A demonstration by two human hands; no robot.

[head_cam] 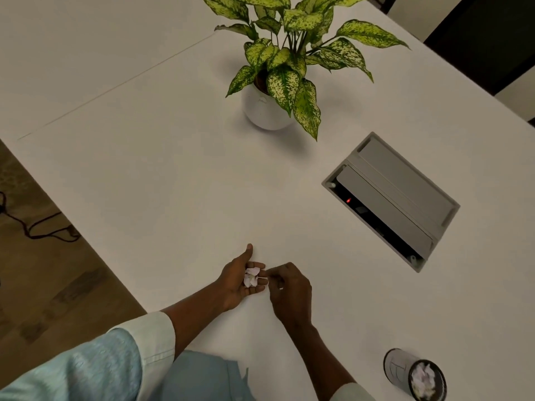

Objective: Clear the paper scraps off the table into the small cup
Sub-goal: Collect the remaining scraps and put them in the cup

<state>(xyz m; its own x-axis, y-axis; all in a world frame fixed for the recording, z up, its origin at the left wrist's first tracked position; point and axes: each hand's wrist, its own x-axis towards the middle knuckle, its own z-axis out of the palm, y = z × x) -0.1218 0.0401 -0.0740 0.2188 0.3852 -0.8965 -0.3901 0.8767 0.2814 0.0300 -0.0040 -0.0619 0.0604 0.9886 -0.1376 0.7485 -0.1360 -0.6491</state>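
Observation:
My left hand (236, 280) lies palm up on the white table (162, 175), thumb pointing away, with a small heap of pale paper scraps (251, 276) cupped in it. My right hand (289, 287) is just to its right, its fingertips pinched on a thin scrap at the edge of the left palm. The small cup (401, 370), grey with a dark rim, stands at the bottom right near the table's front edge and holds white paper scraps (424, 379).
A potted plant (267, 108) in a white pot stands at the back centre. A grey cable box (399, 198) with its lid raised is set into the table on the right. The table's left edge drops to a floor with a dark cable (37, 230).

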